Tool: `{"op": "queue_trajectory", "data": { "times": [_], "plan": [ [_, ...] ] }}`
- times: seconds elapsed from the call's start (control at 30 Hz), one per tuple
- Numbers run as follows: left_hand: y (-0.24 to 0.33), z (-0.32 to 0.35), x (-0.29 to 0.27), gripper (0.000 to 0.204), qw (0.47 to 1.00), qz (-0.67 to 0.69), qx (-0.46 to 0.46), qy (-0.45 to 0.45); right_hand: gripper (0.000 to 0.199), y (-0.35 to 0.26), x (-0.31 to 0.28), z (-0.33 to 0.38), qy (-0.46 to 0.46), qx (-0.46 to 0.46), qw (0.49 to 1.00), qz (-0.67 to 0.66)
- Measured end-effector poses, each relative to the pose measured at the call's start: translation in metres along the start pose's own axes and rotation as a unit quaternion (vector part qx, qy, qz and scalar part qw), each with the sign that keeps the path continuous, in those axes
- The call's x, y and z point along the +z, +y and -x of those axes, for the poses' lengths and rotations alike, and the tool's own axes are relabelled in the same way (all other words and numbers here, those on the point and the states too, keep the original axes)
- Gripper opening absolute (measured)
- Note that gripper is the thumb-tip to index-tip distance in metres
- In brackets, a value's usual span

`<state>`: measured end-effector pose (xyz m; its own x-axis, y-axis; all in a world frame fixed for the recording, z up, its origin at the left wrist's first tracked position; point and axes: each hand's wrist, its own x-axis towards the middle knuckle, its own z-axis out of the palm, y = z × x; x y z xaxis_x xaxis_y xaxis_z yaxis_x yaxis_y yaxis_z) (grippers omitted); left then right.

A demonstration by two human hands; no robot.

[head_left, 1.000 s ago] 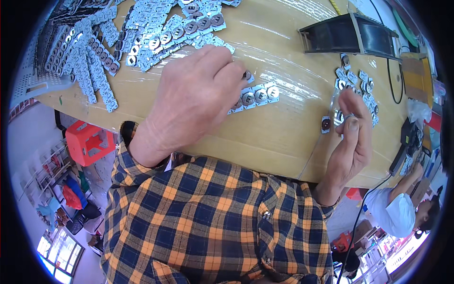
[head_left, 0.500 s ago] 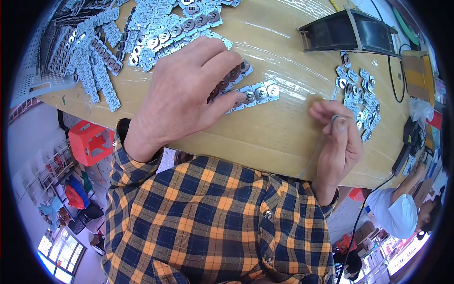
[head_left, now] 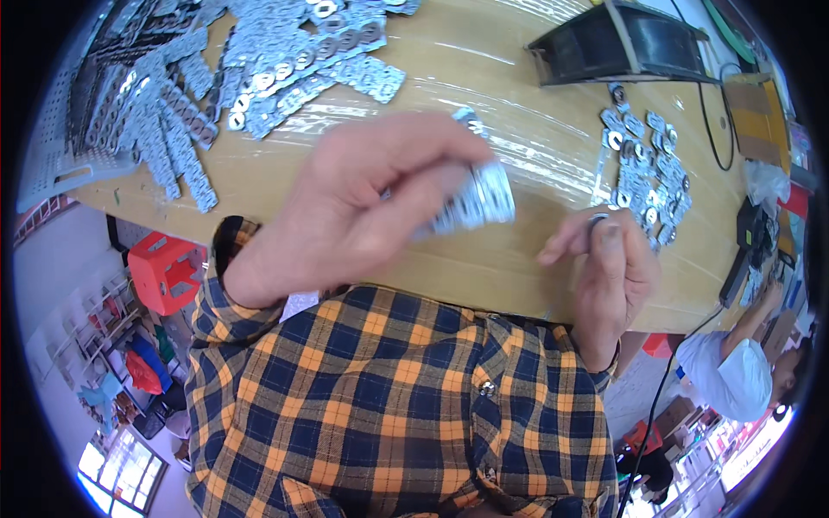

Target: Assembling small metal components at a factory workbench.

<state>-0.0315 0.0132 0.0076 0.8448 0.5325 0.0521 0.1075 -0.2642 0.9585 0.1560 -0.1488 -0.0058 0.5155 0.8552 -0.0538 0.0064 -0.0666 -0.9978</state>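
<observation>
My left hand (head_left: 367, 194) is closed on a strip of small circuit boards (head_left: 488, 197), its free end sticking out to the right past the fingertips. The strip is smeared by motion, and its left part is hidden by the hand. Just beyond the fingers shows the end of another circuit-board strip (head_left: 471, 123). To the right, my right hand (head_left: 609, 272) has its fingers curled, with the thumb against the index finger and a dark ring-like band there. What it holds, if anything, cannot be made out. Beyond it lies a pile of small separate circuit boards (head_left: 656, 177) with round metal discs.
A large heap of board strips (head_left: 294, 52) covers the table's far left, beside a pale perforated tray (head_left: 95, 168). A black curved frame (head_left: 622, 43) stands at the far right. Cables and a cardboard box (head_left: 756, 116) line the right edge, where another person (head_left: 725, 367) sits.
My left hand has lifted the nearer strip off the table and tilted it, so its disc faces no longer show. My right hand has shifted slightly left and nearer. The view has shifted slightly.
</observation>
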Motion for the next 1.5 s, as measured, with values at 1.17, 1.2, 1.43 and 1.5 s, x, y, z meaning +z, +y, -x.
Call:
{"op": "queue_trajectory", "data": {
  "times": [1.17, 1.2, 1.43, 1.5],
  "plan": [
    [-0.001, -0.067, 0.028, 0.013, 0.966, 0.076, -0.050, -0.242, 0.018, 0.001, -0.019, -0.009, -0.054, -0.127, 0.964, 0.226],
    [-0.003, -0.067, 0.028, 0.014, 0.966, 0.094, -0.066, -0.232, 0.018, 0.001, -0.019, -0.009, -0.050, -0.127, 0.964, 0.227],
    [0.002, -0.064, 0.030, 0.013, 0.939, 0.252, -0.097, -0.211, 0.027, -0.004, -0.017, -0.008, -0.059, 0.184, 0.955, -0.225],
    [0.001, -0.064, 0.034, 0.014, 0.984, 0.106, -0.015, -0.140, 0.030, -0.003, -0.015, -0.009, -0.023, 0.162, 0.966, -0.198]
  ]
}}
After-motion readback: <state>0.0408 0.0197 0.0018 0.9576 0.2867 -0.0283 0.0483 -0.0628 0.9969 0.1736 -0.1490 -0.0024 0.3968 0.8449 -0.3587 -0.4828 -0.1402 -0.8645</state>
